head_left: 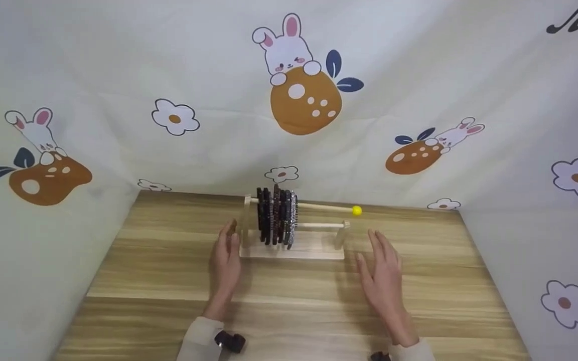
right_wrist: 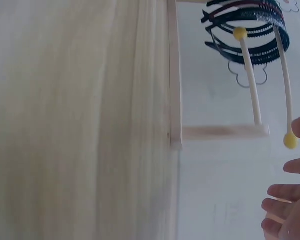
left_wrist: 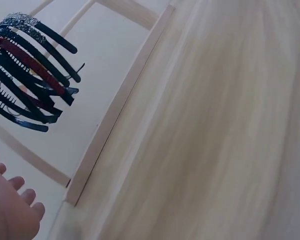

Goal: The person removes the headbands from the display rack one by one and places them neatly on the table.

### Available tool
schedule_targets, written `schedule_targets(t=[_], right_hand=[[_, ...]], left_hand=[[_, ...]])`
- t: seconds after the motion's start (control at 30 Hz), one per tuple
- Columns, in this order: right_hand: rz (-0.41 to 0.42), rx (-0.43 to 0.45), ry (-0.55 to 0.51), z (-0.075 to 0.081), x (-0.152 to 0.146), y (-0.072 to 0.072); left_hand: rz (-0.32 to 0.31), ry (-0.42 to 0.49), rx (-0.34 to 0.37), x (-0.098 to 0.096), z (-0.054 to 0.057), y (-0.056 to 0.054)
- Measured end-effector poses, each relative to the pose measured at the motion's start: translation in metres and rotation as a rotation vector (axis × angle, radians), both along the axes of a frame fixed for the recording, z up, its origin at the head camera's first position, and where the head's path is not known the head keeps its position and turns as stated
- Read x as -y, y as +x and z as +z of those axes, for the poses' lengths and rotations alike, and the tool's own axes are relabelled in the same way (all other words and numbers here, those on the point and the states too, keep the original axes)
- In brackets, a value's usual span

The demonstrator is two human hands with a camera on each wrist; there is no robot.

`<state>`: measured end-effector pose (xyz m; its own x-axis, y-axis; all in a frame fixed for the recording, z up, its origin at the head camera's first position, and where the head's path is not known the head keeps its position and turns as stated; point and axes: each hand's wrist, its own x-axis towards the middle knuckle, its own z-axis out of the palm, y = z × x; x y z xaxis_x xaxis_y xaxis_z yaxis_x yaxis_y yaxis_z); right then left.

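A light wooden rack [head_left: 314, 251] stands near the back of the table. Several headbands [head_left: 276, 218], black, dark red and glittery silver, hang bunched toward the left of its rods. The upper rod ends in a yellow ball [head_left: 357, 210] on the right. Beside the rack's left end is my left hand [head_left: 226, 260], fingers extended forward and nothing held. My right hand [head_left: 384, 276] lies a little off the right end, fingers spread loosely and holding nothing. The left wrist view shows the headbands' open ends [left_wrist: 65, 95] pointing down over the rack's base.
The wooden tabletop [head_left: 294, 311] spreads out in front of the rack. A pale cloth [head_left: 208, 160] printed with rabbits and flowers rises behind and on both sides. Dark wrist devices [head_left: 230, 341] sit at both cuffs.
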<state>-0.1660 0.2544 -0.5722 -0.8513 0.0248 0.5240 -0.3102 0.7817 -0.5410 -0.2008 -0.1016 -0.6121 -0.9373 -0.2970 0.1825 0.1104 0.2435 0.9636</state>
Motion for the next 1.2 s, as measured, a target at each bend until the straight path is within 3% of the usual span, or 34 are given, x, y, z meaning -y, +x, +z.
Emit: schedule_targets(t=[0.2,0.53,0.7,0.8,1.03,1.2], right_hand=[[0.012,-0.031,-0.064,-0.002,0.015,0.004],[0.080,0.001,-0.073,-0.004,0.033,0.010],[0.113,0.010,-0.099,-0.003,0.038,0.012],[0.135,0.025,-0.137,-0.002,0.042,0.012],[0.182,0.071,-0.238,0.007,0.056,0.009],[0.196,0.044,-0.268,0.015,0.065,0.005]], left_hand=[[0.027,0.103,-0.086,-0.016,-0.005,-0.007],[0.068,0.343,-0.121,-0.035,-0.012,-0.012],[-0.013,0.396,-0.120,-0.035,-0.017,-0.010],[-0.068,0.370,-0.138,-0.030,-0.020,-0.009],[-0.172,0.203,-0.163,-0.019,-0.022,-0.008],[-0.224,0.121,-0.183,-0.017,-0.024,-0.010]])
